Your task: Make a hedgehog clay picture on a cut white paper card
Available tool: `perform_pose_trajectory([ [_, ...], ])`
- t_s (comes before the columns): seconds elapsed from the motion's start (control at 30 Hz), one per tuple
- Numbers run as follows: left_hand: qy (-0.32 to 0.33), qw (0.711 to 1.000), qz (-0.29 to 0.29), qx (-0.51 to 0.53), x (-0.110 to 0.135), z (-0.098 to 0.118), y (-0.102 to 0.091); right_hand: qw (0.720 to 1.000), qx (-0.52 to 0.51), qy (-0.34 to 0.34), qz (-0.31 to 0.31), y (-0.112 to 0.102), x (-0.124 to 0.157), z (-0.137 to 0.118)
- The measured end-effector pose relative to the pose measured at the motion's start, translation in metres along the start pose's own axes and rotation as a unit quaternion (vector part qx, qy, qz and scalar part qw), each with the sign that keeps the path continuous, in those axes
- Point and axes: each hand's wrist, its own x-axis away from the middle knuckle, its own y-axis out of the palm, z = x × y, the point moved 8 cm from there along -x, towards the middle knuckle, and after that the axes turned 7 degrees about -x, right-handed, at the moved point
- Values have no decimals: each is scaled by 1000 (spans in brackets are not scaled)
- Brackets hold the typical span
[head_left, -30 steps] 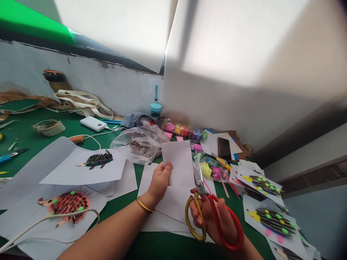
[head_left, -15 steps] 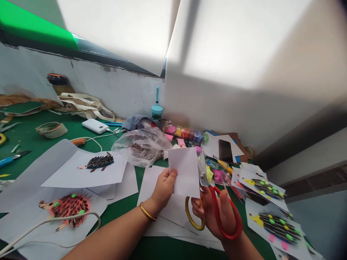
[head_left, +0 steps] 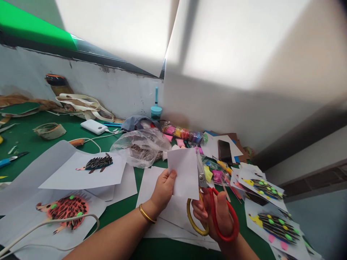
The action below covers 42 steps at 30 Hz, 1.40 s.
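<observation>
A small white paper [head_left: 184,173] is pinched by its left edge in my left hand [head_left: 165,186], thumb on top; a gold bangle circles that wrist. My right hand [head_left: 214,211] grips scissors [head_left: 201,177] with one red and one yellow handle, fingers through the loops. Their metal blades point away from me along the paper's right edge; whether they touch it I cannot tell. Several larger white sheets [head_left: 165,220] lie beneath both hands on the green table [head_left: 127,213].
Hedgehog pictures lie left [head_left: 100,162] and right [head_left: 276,224]. Behind the hands are a clear plastic bag [head_left: 141,144], a tube of coloured clay [head_left: 184,133] and a phone [head_left: 224,151]. A white cable [head_left: 67,217] crosses the lower left. A blue-handled knife [head_left: 8,160] lies far left.
The scissors' handles have come closer together and turned slightly as my right fingers closed. Paper and left hand stay almost in place; the view has shifted a little.
</observation>
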Motion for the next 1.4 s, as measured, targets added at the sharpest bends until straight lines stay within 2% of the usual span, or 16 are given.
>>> perform_pose_trajectory([
  [0.23,-8,1000,2,0,0,-3,0,1000,-2,13,-22,0,0,4],
  [0.47,-14,1000,2,-5,-1,-6,-1,999,5,-6,-40,-1,-4,3],
  [0.73,-12,1000,-2,-13,-1,-7,0,1000,10,0,-15,-5,-1,3],
  [0.9,-20,1000,7,-8,-2,-11,-2,997,35,-70,27,-19,0,-18],
  [1.0,-10,1000,28,5,-5,-6,-8,985,138,-86,65,-38,10,-38],
  [1.03,-6,999,35,15,-7,-4,-10,975,195,-75,76,-44,16,-44],
  [1.07,1,999,43,27,-8,-1,-13,956,256,-88,115,-54,23,-54],
  [1.13,17,997,58,51,-12,5,-18,897,405,-44,171,-69,39,-66],
  [1.17,25,996,65,60,-14,8,-21,867,469,-5,170,-73,45,-67],
  [1.23,39,994,75,73,-18,13,-26,813,562,71,134,-74,56,-63],
  [1.3,45,992,81,84,-22,14,-29,772,619,123,74,-70,63,-55],
  [1.4,34,992,91,82,-24,12,-32,717,682,144,-11,-58,67,-45],
])
